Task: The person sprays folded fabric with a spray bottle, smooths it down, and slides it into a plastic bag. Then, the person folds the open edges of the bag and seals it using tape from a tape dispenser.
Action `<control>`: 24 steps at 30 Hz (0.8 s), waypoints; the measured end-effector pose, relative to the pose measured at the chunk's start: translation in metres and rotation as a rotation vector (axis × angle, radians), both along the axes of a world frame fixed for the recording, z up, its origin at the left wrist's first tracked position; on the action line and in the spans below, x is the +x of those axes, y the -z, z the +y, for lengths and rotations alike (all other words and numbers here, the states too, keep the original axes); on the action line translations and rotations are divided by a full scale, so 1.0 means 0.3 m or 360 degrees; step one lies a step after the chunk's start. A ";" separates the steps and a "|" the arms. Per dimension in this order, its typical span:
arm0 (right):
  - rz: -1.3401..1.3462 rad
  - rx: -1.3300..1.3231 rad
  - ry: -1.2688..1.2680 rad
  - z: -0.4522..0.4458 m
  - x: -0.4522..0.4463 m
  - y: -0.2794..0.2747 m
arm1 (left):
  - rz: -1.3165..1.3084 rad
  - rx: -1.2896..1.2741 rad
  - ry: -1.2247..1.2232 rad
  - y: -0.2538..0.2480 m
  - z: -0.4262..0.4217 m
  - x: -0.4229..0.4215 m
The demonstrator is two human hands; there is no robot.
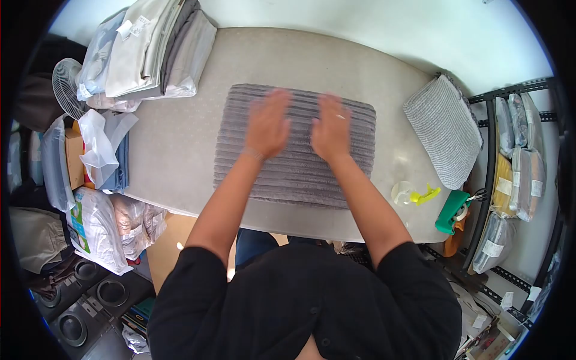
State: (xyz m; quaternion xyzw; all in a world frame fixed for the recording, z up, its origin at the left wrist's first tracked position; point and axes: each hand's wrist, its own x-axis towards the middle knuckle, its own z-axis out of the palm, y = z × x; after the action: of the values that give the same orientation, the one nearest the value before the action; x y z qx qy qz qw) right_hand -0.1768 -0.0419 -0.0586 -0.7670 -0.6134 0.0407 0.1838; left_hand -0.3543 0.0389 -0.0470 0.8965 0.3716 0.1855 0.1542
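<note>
A grey ribbed, plush-looking fabric piece (297, 174), rectangular like a cushion cover, lies flat on the table in front of me. My left hand (268, 124) is over its upper left part, fingers stretched forward and blurred by motion. Over the upper right part is my right hand (332, 126), also with extended, blurred fingers and a ring on one of them. Both palms face down and neither hand grips anything. I cannot tell whether they touch the fabric or hover just above it.
On the beige table (174, 150) are a stack of folded fabrics (144, 54), a woven grey cushion (447, 129), a spray bottle with a yellow nozzle (423, 195) and a green tape dispenser (451, 213). A fan (67, 87) stands left; a black metal shelf (489, 180) holds packaged textiles at right.
</note>
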 end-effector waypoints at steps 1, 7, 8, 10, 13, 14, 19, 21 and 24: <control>-0.0117 -0.0002 -0.0162 0.062 -0.035 0.056 | -0.0010 -0.0099 0.0330 0.035 0.034 0.072; -0.0217 -0.0406 0.0333 -0.058 0.225 0.103 | 0.0633 0.0002 -0.0392 0.112 0.135 -0.120; -0.0189 -0.0452 0.0505 -0.092 0.271 0.097 | 0.0774 -0.0040 -0.0578 0.061 0.134 -0.153; -0.0129 -0.0673 0.0748 -0.095 0.335 0.064 | 0.0445 -0.0467 -0.0626 0.096 0.197 -0.253; -0.0177 -0.0496 0.0893 -0.050 0.336 0.109 | -0.0113 -0.0862 -0.0692 0.210 0.188 -0.368; -0.0290 -0.0106 0.0778 -0.019 0.317 0.131 | -0.0158 -0.0908 -0.0697 0.191 0.132 -0.390; -0.0087 -0.0317 0.0268 0.219 -0.135 0.100 | -0.0299 -0.1021 -0.0761 0.165 -0.187 -0.573; 0.0163 -0.0286 0.0052 0.318 -0.304 0.040 | -0.0310 -0.1113 -0.0778 0.226 -0.257 -0.641; 0.0179 -0.0248 -0.0555 0.376 -0.550 0.029 | -0.0277 -0.1303 -0.0783 0.224 -0.251 -0.664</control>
State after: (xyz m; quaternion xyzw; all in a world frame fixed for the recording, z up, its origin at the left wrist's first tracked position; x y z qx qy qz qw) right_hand -0.3419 0.0707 -0.0673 -0.6575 -0.7207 0.1621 0.1481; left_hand -0.5535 -0.0364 -0.1141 0.6288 0.6008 0.1293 0.4763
